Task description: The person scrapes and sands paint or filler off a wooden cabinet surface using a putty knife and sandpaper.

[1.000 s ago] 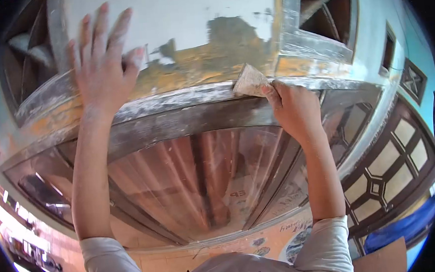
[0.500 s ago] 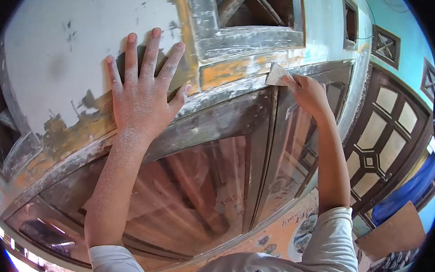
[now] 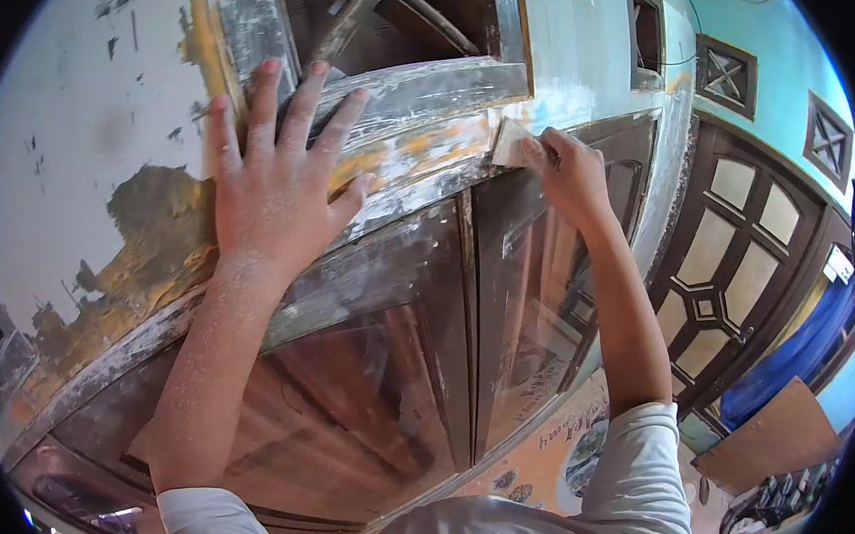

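Observation:
My right hand [image 3: 576,175] grips a scraper [image 3: 510,144] with a flat, pale, roughly four-sided blade; its handle is hidden in my fingers. The blade lies against the worn wooden door frame beam [image 3: 413,194], just right of the upright between the glazed panels. White flaking paint and orange patches mark the strip above the beam. My left hand [image 3: 281,193] is spread flat with fingers apart, covered in pale dust. Its palm and fingers rest on the wall and the lower left corner of the window frame [image 3: 417,91].
Below the beam are dark wooden doors with glass panels [image 3: 347,399]. Patchy grey and orange bare areas show on the white wall [image 3: 60,182] at left. To the right stand another panelled door [image 3: 716,264], a blue cloth [image 3: 790,357] and a brown board [image 3: 766,437].
The view has turned, so the wall and window sit further left. My left hand has moved right along the wall onto the window frame corner. The scraper has moved a little right along the beam.

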Demonstrator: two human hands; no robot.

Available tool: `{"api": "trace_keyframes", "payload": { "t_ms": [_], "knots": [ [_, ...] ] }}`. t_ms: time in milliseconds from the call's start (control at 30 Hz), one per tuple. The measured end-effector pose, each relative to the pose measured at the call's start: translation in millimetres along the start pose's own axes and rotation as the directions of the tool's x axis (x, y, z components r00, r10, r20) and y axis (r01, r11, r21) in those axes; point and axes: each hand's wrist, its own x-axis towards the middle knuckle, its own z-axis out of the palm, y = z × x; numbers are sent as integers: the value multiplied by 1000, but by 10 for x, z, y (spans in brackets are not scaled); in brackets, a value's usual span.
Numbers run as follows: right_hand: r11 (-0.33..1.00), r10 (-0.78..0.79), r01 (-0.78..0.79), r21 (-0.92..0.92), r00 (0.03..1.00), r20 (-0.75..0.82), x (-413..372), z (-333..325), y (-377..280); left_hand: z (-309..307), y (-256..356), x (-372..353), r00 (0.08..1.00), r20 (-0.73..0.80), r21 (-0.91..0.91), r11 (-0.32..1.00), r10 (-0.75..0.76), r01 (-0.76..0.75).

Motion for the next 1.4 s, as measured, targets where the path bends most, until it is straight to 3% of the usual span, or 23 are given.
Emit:
{"api": "trace_keyframes", "payload": {
  "t_ms": [67, 167, 200, 267, 300, 367, 433, 533, 733, 800, 867, 933, 1067, 1133, 1167, 1267, 1367, 1400],
  "knots": [
    [974, 105, -107, -200, 994, -21, 175, 12, 329, 16, 3, -2, 1000, -17, 1, 1000, 9, -9],
    [931, 299, -303, -202, 953, -50, 433, -96, 893, 10, 7, 1, 1000, -13, 5, 1000, -4, 4],
    [914, 321, -346, -212, 936, -144, 509, -87, 1127, 19, 6, -2, 1000, -8, 3, 1000, -5, 5],
    [932, 352, -359, -44, 928, -120, 713, -175, 1659, 22, 2, 0, 1000, -27, 6, 1000, -1, 1],
    [932, 349, -357, -69, 931, -112, 756, -225, 1681, 25, 1, 1, 999, -42, 2, 1000, 1, -1],
    [932, 342, -352, -93, 934, -106, 805, -259, 1715, 15, 5, 10, 999, -41, 10, 1000, -1, 2],
    [942, 216, -256, -219, 958, -190, 710, -229, 1463, 15, 16, 1, 999, -44, 21, 1000, -6, 7],
    [966, 94, -121, -229, 987, -128, 660, -189, 1066, 15, 19, 1, 999, -54, 30, 1000, -8, 10],
    [976, 165, -181, -123, 978, -131, 728, -246, 1600, 8, 33, 8, 999, -33, 101, 995, -14, 17],
    [950, 120, -171, -261, 972, -201, 768, -234, 1712, -10, 45, 20, 999, 9, 109, 993, -37, 36],
    [942, 168, -203, -268, 975, -147, 759, -270, 1469, -3, 45, 27, 999, 9, 125, 991, -38, 37],
    [985, -109, 78, -155, 974, -201, 712, -110, 1241, -7, 57, 37, 999, -3, 155, 987, -48, 48],
    [989, -75, 50, -142, 982, -176, 719, -132, 1220, 42, 26, 23, 999, -30, 192, 981, -34, 39],
    [987, 100, -112, -118, 990, -102, 734, -207, 1402, 58, 20, 13, 999, -33, 183, 982, -30, 36],
    [986, 114, -125, -108, 988, -100, 775, -217, 1623, 59, 24, 10, 999, -41, 186, 982, -34, 41],
    [982, 85, -107, -158, 987, -138, 848, -210, 1798, 64, 27, 26, 998, -56, 184, 982, -37, 46],
    [995, 34, -44, -95, 994, -100, 855, -163, 1311, 85, 12, 19, 997, -68, 183, 982, -35, 47],
    [982, -101, 77, -174, 986, -134, 861, -156, 1112, 93, 9, 24, 997, -72, 185, 982, -25, 38]
  ]
}}
